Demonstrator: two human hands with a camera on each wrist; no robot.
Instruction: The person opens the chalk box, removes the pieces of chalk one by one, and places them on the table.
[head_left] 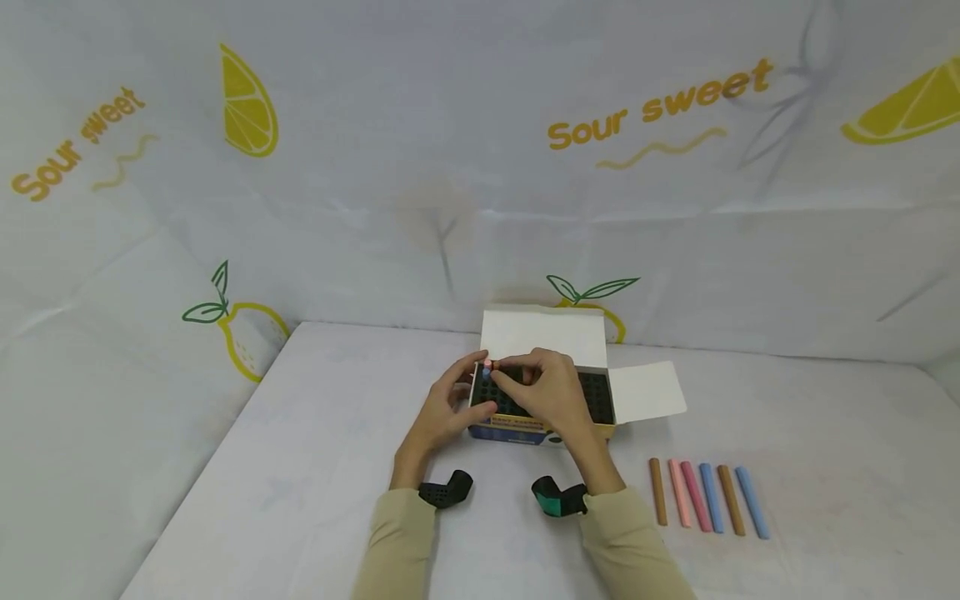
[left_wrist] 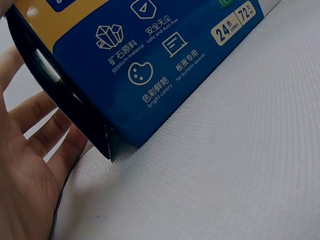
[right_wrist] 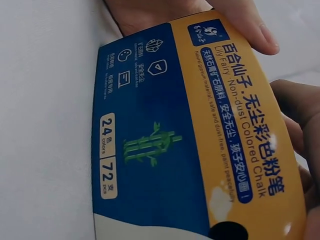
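An open chalk box [head_left: 517,431], blue and yellow with a dark holed insert [head_left: 597,398], stands on the table. My left hand [head_left: 442,412] grips its left end, thumb at the front edge and fingers around the side. In the left wrist view, the fingers lie along the box's end. My right hand [head_left: 551,390] reaches over the insert, thumb and index finger pinching a chalk stick at the back left corner; the fingertips hide most of it. A pink chalk end [head_left: 487,364] and a blue chalk end [head_left: 486,375] show beside those fingertips.
Several chalk sticks lie in a row right of the box, among them a brown chalk [head_left: 657,492] and a blue chalk [head_left: 752,502]. The box's white lid [head_left: 543,333] stands up behind; a side flap [head_left: 647,392] spreads right. A printed cloth [head_left: 420,167] hangs behind the table.
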